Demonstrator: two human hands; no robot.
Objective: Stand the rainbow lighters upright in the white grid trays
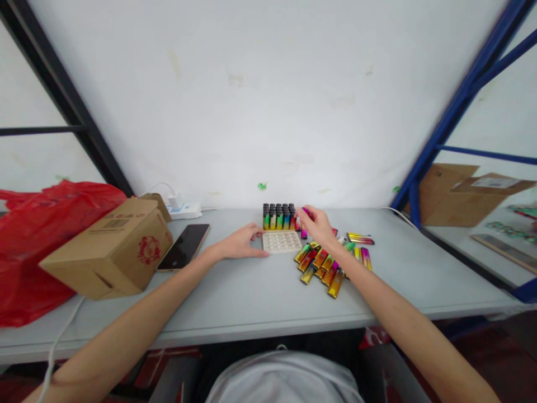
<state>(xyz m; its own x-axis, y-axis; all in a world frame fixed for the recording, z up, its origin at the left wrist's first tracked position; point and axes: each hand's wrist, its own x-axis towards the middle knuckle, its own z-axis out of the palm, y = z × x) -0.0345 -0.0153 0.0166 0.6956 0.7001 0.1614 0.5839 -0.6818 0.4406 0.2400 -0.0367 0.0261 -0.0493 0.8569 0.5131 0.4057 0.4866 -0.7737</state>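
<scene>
My left hand [242, 242] is at the left end of a white tray [282, 242] with rows of small round hollows. Its thumb touches the near left corner and its fingers reach the far left one, so it holds the tray between them. Upright lighters [279, 219] with black ends and coloured bodies stand in rows at the tray's far side; whether they rest in it or behind it I cannot tell. Pinched in my right hand [318, 226] is a purple lighter [305, 211], just right of those rows. Below that hand lies a loose pile of shiny multicoloured lighters [323, 266].
Two lighters [361, 238] lie apart at the right. On the left are a phone [183, 247], a cardboard box [111, 246], a red plastic bag [37, 246] and a white power strip [184, 211]. A white wall backs the grey table [235, 296]; a blue frame [453, 106] rises at right.
</scene>
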